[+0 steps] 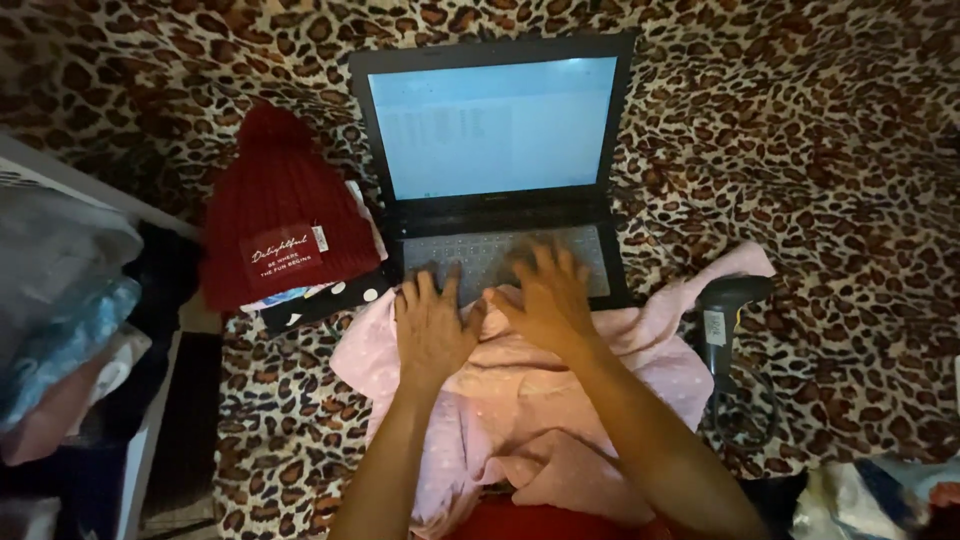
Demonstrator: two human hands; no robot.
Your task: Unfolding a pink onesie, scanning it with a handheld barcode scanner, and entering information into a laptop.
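Mid-typing: both hands, left hand [430,325] and right hand [545,295], fingers spread loose and gripping nothing, on the laptop [497,160] keyboard; next keystrokes probably just need light taps.

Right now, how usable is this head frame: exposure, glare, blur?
Head view: dim overall; the laptop screen is blown out to a pale glow, its content unreadable. The right hand is motion-blurred over the keyboard; the left hand is sharper. Left-edge clutter sits in dark shadow.

a black laptop [497,170] sits open on the spotty blanket, far in the middle. its screen glows light blue and stands up. its grey keys lie flat, partly under two hands.
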